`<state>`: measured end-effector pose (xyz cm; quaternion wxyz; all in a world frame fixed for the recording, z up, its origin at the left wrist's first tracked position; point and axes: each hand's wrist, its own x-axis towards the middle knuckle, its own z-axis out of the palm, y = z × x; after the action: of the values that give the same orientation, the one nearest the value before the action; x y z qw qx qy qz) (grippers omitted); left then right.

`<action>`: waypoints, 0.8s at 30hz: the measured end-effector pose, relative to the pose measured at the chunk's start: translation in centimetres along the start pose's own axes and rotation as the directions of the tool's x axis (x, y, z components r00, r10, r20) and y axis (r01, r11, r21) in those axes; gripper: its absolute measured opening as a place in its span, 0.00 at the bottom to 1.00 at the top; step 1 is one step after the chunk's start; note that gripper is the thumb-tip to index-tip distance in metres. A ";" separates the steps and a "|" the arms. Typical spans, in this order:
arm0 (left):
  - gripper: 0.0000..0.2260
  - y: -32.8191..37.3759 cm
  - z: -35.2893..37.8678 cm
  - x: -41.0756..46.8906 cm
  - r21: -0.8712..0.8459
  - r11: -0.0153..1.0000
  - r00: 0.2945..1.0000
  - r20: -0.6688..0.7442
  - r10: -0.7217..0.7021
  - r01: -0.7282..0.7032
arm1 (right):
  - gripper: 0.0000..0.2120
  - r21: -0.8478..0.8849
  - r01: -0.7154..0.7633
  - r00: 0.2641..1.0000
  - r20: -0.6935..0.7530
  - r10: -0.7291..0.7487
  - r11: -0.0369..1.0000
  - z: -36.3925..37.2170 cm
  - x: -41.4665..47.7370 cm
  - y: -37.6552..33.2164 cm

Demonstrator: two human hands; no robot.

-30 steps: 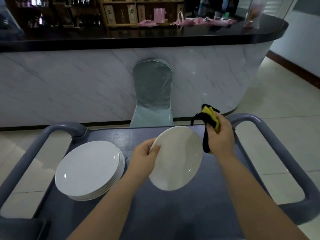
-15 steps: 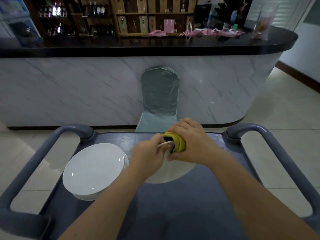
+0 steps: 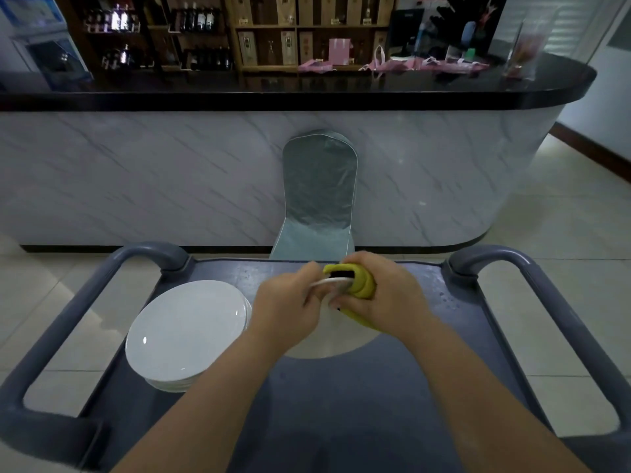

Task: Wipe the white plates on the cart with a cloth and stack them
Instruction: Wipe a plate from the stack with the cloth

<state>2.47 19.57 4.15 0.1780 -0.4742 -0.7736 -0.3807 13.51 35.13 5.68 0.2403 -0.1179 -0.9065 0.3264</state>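
Plate work first: one white plate [image 3: 326,346] is tilted over the middle of the grey cart [image 3: 341,411], its far rim raised between my hands. I cannot tell whether its near edge touches the cart top. My left hand [image 3: 290,308] grips the raised rim, fingers curled round it. My right hand [image 3: 387,298] is just beside it, holding a yellow cloth [image 3: 362,285] wrapped over that same rim, with a dark patch of the cloth showing at the fold. To my left on the cart sits a stack of white plates [image 3: 184,332], lying flat and apart from the one I hold. Beyond the cart stands a covered chair [image 3: 319,186] against a marble-fronted counter [image 3: 136,172].
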 end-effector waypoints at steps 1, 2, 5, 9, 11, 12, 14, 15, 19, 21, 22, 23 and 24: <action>0.08 0.2 0.2 0.0 -0.029 0.999 1.000 0.003 -0.023 0.023 | 0.27 -0.048 0.065 0.998 0.009 -0.065 0.997 -0.2 0.3 -0.6; 0.09 0.3 0.1 0.0 -0.081 0.992 0.995 -0.010 -0.100 0.099 | 0.29 -0.046 0.064 0.998 0.033 -0.062 0.997 -0.6 0.6 -0.8; 0.11 -0.4 -0.4 -0.4 -0.346 0.847 0.893 -0.055 -0.447 0.403 | 0.34 0.140 -0.153 0.961 0.251 0.114 0.978 -3.2 0.0 0.7; 0.13 -1.1 -1.1 -0.7 -0.479 0.742 0.842 -0.011 -0.540 0.469 | 0.27 0.338 -0.198 0.975 0.166 0.149 0.920 -2.9 -1.7 2.7; 0.11 -0.5 -0.5 -0.6 -0.309 0.890 0.938 0.021 -0.347 0.336 | 0.24 0.315 -0.100 0.993 0.086 0.077 0.944 -2.0 -1.1 1.8; 0.09 -0.1 0.0 -0.5 -0.213 0.947 0.970 0.034 -0.239 0.240 | 0.24 0.254 -0.030 0.996 0.094 0.006 0.967 -1.6 -0.6 1.1; 0.07 0.1 0.6 -0.3 -0.130 0.985 0.993 0.040 -0.107 0.111 | 0.25 0.156 0.097 0.986 0.117 -0.116 0.983 -1.3 0.3 0.1; 0.06 -0.1 0.6 -0.3 -0.155 0.981 0.993 0.018 -0.119 0.121 | 0.25 0.173 0.086 0.989 0.101 -0.105 0.981 -1.3 0.5 0.2; 0.09 0.2 0.0 -1.0 -0.519 0.696 0.776 -0.095 -0.624 0.496 | 0.26 0.581 -0.197 0.968 -0.014 0.252 0.790 -1.8 -1.1 2.2; 0.10 0.8 0.8 -2.0 -0.608 0.548 0.642 -0.081 -0.762 0.574 | 0.27 0.731 -0.288 0.919 0.031 0.392 0.618 -0.9 -2.5 3.2; 0.11 0.7 1.1 -2.5 -0.586 0.549 0.643 -0.062 -0.764 0.596 | 0.27 0.741 -0.314 0.900 0.034 0.434 0.594 -0.4 -3.0 3.6; 0.13 0.3 1.2 -2.8 -0.535 0.582 0.676 -0.027 -0.736 0.612 | 0.27 0.738 -0.324 0.888 0.022 0.459 0.592 0.1 -3.3 3.7; 0.13 -0.5 1.1 -3.0 -0.454 0.649 0.731 0.008 -0.682 0.611 | 0.26 0.728 -0.320 0.885 0.000 0.466 0.606 0.3 -3.5 3.8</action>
<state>3.64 18.49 1.34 -0.0155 -0.1601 -0.7712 -0.6159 16.63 36.54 1.76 0.2738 -0.2435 -0.6334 0.6816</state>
